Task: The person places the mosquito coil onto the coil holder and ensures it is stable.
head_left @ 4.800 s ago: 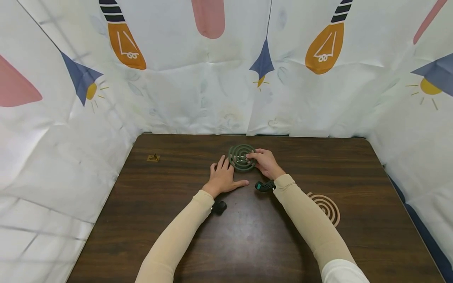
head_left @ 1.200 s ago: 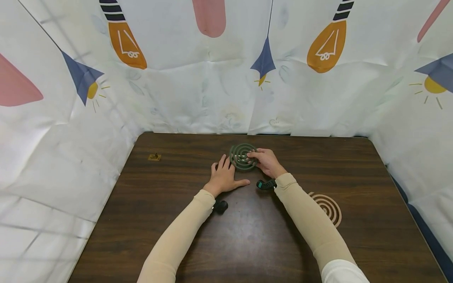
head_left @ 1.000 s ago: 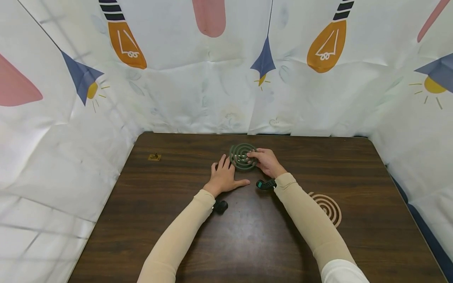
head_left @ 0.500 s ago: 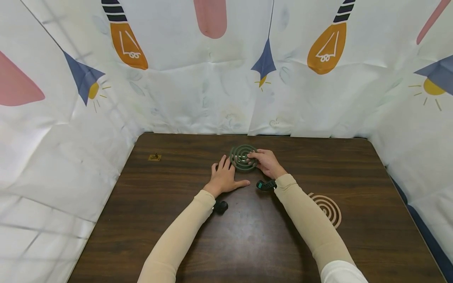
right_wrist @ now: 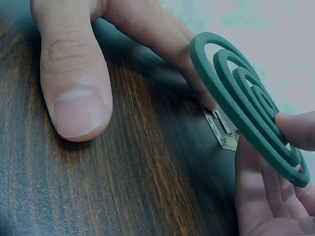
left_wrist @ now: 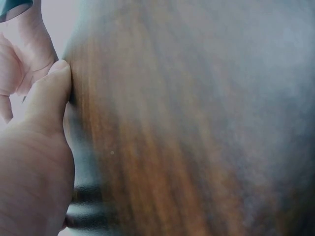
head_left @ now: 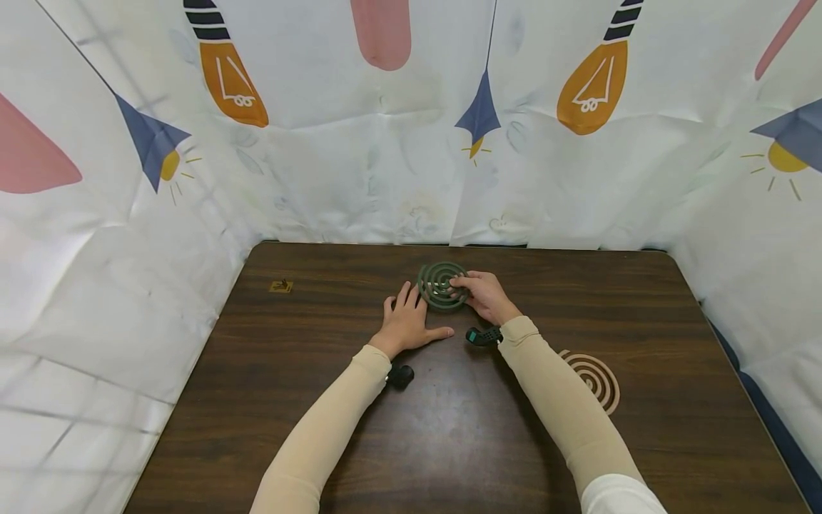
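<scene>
In the right wrist view, my right hand (head_left: 486, 294) pinches a green mosquito coil (right_wrist: 227, 106) between thumb and fingers, near its centre. The coil is tilted above the far part of the table. Beneath it lies a small metal stand (right_wrist: 227, 143), mostly hidden by the coil and fingers. My left hand (head_left: 404, 327) rests palm down on the table, fingers spread, just left of the coil. In the right wrist view, one of its fingertips touches the stand's edge. The left wrist view shows its thumb (left_wrist: 49, 93) stretched along the tabletop.
A brown mosquito coil (head_left: 606, 375) lies to the right, partly hidden by the right forearm. A small brass-coloured stand (head_left: 280, 286) sits near the far left corner of the dark wooden table (head_left: 308, 335). A patterned white cloth (head_left: 411, 171) hangs behind and at both sides.
</scene>
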`<state>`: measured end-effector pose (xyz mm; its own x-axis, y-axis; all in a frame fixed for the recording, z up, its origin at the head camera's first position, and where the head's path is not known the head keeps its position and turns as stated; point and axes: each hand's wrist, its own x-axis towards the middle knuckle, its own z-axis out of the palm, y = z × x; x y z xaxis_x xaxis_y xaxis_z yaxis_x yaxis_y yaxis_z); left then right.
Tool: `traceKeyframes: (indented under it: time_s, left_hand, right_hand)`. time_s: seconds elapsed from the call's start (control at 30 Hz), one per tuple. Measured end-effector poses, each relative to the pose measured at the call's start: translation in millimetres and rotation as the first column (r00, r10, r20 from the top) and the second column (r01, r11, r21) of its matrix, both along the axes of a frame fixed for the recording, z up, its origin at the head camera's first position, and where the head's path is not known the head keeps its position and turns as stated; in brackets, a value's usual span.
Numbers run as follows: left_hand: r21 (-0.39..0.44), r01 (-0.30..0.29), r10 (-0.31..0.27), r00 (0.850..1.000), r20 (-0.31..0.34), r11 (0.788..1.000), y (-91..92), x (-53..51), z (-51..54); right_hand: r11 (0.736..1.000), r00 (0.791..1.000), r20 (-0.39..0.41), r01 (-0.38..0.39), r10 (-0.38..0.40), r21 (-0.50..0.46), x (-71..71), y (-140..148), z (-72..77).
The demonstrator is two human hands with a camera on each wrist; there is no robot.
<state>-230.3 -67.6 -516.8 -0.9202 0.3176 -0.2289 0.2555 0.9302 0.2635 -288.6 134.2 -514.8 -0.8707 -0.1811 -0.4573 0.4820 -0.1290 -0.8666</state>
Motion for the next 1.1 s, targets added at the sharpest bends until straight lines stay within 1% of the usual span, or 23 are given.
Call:
traceKeyframes:
  time_s: [0.17,0.33,0.57,0.77,0.97,1.1]
  left_hand:
    - [-0.008,-0.002,0.002,1.000,0.001,1.000,0.6,0.2,0.3]
    - [-0.015,-0.003,0.003,1.000,-0.001,1.000,1.2,0.6,1.1]
    - [-0.009,-0.005,0.005,1.000,0.000,1.000,1.5,0.7,2.5]
    - [-0.020,-0.004,0.004,1.000,-0.002,1.000,1.0,0.3,1.1]
    - [-0.024,-0.002,0.002,1.000,-0.001,1.000,1.3,0.0,0.9]
    - [-0.020,-0.002,0.002,1.000,0.000,1.000,1.3,-0.1,0.0]
  right_hand:
    - [1.000,1.000,-0.004,-0.007,0.007,0.000,0.2,0.1,-0.3]
    - [0.999,1.000,-0.013,-0.025,0.026,0.019,1.4,1.0,0.7]
    - [1.000,1.000,-0.008,-0.010,0.010,0.024,1.8,1.2,1.6]
    - [1.000,1.000,-0.009,-0.011,0.011,0.019,1.1,0.6,1.6]
    - [1.000,1.000,0.010,-0.012,0.012,0.019,-0.2,0.9,1.9]
    - [0.999,1.000,0.005,-0.026,0.026,0.020,0.0,1.6,2.1]
